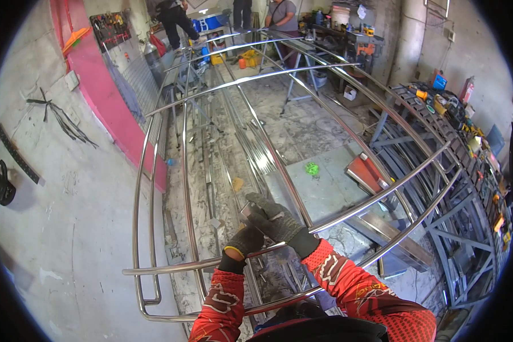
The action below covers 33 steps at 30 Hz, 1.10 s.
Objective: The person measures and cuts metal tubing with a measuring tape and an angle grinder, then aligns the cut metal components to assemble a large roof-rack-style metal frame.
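Note:
My left hand, in a dark glove with a yellow cuff edge, is closed just above a crossbar of the shiny metal tube frame. Against it lies my right hand, in a grey glove, with its fingers reaching to the left over a small object that I cannot make out. Both hands are close together near the middle of the frame's near crossbar. Long polished tubes run from there toward the far end of the room. Red sleeves cover both arms.
Three people are at the far end. A rack of metal bars with tools on top runs along the right. Metal strips, a grey sheet and a red object lie below the frame. A wall stands left.

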### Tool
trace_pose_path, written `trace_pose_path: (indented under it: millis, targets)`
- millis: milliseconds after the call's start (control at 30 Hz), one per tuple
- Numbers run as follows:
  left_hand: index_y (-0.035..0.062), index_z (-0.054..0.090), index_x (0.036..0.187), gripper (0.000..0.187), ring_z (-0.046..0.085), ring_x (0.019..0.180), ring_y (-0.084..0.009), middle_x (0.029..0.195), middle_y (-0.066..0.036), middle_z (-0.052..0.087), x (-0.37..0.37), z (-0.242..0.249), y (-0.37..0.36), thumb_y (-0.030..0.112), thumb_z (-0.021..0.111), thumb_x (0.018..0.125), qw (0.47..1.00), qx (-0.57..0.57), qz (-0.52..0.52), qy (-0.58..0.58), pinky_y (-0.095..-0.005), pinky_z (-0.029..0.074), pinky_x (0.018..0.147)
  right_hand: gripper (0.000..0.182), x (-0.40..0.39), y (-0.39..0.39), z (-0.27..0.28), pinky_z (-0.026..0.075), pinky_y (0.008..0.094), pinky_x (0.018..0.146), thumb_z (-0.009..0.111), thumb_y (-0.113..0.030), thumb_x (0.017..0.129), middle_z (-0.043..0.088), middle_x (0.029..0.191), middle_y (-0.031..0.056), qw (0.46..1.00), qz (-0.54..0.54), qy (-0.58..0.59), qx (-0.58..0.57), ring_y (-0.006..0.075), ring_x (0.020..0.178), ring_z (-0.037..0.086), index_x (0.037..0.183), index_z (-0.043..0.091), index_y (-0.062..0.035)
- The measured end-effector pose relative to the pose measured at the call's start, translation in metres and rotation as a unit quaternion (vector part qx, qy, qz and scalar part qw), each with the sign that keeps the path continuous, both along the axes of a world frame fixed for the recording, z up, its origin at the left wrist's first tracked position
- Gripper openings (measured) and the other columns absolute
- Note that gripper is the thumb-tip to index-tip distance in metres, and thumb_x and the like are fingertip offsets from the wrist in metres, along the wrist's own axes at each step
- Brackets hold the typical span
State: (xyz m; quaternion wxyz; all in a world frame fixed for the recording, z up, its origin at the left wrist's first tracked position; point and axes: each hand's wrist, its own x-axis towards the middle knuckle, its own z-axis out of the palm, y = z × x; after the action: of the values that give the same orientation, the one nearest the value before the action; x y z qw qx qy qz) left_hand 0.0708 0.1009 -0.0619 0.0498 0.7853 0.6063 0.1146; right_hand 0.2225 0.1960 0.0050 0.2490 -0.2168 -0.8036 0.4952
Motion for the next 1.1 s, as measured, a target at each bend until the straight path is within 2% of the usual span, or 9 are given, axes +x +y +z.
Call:
trace_pose_path:
  millis: [67, 267, 400, 467, 500, 567, 800, 1000, 1100]
  targets:
    - [0.0016, 0.073, 0.093, 0.020, 0.069, 0.083, -0.0369, 0.089, -0.023, 0.070, 0.003, 0.006, 0.001, 0.012, 0.062, 0.080, 0.997, -0.010, 0.026, -0.067, -0.0441, 0.055, 0.076, 0.072, 0.000, 0.000, 0.000, 0.049, 0.0376, 0.092, 0.057, -0.056, 0.094, 0.066, 0.112, 0.0172, 1.000, 0.003, 0.007, -0.003, 0.0298, 0.106, 0.064, 0.147, 0.042, -0.0110]
    - [0.0005, 0.073, 0.093, 0.020, 0.069, 0.086, -0.0369, 0.090, -0.023, 0.071, -0.003, -0.010, 0.002, 0.011, 0.061, 0.081, 0.999, -0.018, -0.009, 0.035, -0.0440, 0.055, 0.077, 0.076, 0.001, -0.001, 0.003, 0.049, 0.0371, 0.090, 0.057, -0.060, 0.093, 0.066, 0.108, 0.0159, 1.000, 0.010, 0.013, -0.017, 0.0282, 0.102, 0.064, 0.147, 0.042, -0.0084]
    - [0.0002, 0.072, 0.095, 0.021, 0.069, 0.088, -0.0369, 0.092, -0.023, 0.071, 0.000, -0.002, 0.003, 0.011, 0.061, 0.081, 0.996, -0.090, 0.017, -0.002, -0.0444, 0.055, 0.078, 0.076, -0.001, 0.000, -0.001, 0.049, 0.0372, 0.089, 0.057, -0.061, 0.092, 0.066, 0.107, 0.0157, 1.000, 0.005, 0.025, -0.002, 0.0277, 0.101, 0.064, 0.147, 0.043, -0.0090]
    - [0.0001, 0.072, 0.097, 0.021, 0.069, 0.089, -0.0368, 0.094, -0.023, 0.070, -0.006, -0.022, 0.002, 0.010, 0.060, 0.082, 0.997, 0.028, 0.000, -0.067, -0.0447, 0.055, 0.078, 0.076, -0.001, 0.000, -0.002, 0.049, 0.0377, 0.089, 0.056, -0.061, 0.092, 0.066, 0.107, 0.0161, 1.000, 0.005, 0.016, -0.005, 0.0283, 0.101, 0.064, 0.147, 0.043, -0.0097]
    - [0.0001, 0.072, 0.097, 0.021, 0.069, 0.089, -0.0368, 0.094, -0.023, 0.070, -0.004, -0.016, 0.003, 0.010, 0.060, 0.082, 0.997, 0.028, 0.000, -0.067, -0.0447, 0.055, 0.078, 0.076, -0.001, 0.000, -0.003, 0.049, 0.0381, 0.089, 0.056, -0.062, 0.092, 0.066, 0.107, 0.0165, 1.000, 0.005, 0.008, -0.008, 0.0289, 0.101, 0.065, 0.147, 0.043, -0.0103]
    - [0.0006, 0.072, 0.094, 0.020, 0.069, 0.087, -0.0373, 0.092, -0.023, 0.070, -0.001, -0.005, 0.005, 0.010, 0.060, 0.081, 0.996, -0.083, 0.016, 0.001, -0.0450, 0.055, 0.078, 0.075, -0.001, 0.001, -0.005, 0.049, 0.0386, 0.089, 0.056, -0.062, 0.092, 0.066, 0.108, 0.0168, 1.000, 0.003, 0.010, -0.001, 0.0297, 0.102, 0.065, 0.147, 0.043, -0.0108]
    - [0.0005, 0.073, 0.085, 0.017, 0.069, 0.081, -0.0377, 0.083, -0.023, 0.070, 0.003, 0.015, 0.004, 0.011, 0.061, 0.079, 0.994, -0.111, 0.010, 0.004, -0.0454, 0.054, 0.074, 0.075, 0.000, 0.000, -0.001, 0.048, 0.0395, 0.091, 0.054, -0.062, 0.093, 0.065, 0.112, 0.0184, 1.000, 0.006, 0.007, 0.005, 0.0320, 0.105, 0.064, 0.147, 0.042, -0.0113]
    - [0.0012, 0.073, 0.080, 0.016, 0.069, 0.080, -0.0367, 0.081, -0.022, 0.070, 0.001, 0.007, 0.003, 0.013, 0.062, 0.079, 0.997, -0.078, 0.002, -0.001, -0.0446, 0.054, 0.073, 0.078, 0.000, -0.001, -0.001, 0.048, 0.0392, 0.093, 0.054, -0.064, 0.092, 0.064, 0.116, 0.0192, 1.000, 0.001, 0.013, 0.001, 0.0331, 0.108, 0.063, 0.147, 0.042, -0.0110]
    - [0.0018, 0.074, 0.080, 0.017, 0.069, 0.079, -0.0361, 0.079, -0.021, 0.070, -0.005, -0.027, 0.007, 0.013, 0.062, 0.079, 0.998, 0.026, -0.036, 0.041, -0.0442, 0.055, 0.073, 0.080, 0.000, 0.000, -0.002, 0.048, 0.0390, 0.094, 0.054, -0.066, 0.091, 0.064, 0.116, 0.0190, 1.000, 0.006, 0.006, -0.009, 0.0327, 0.108, 0.063, 0.147, 0.042, -0.0111]
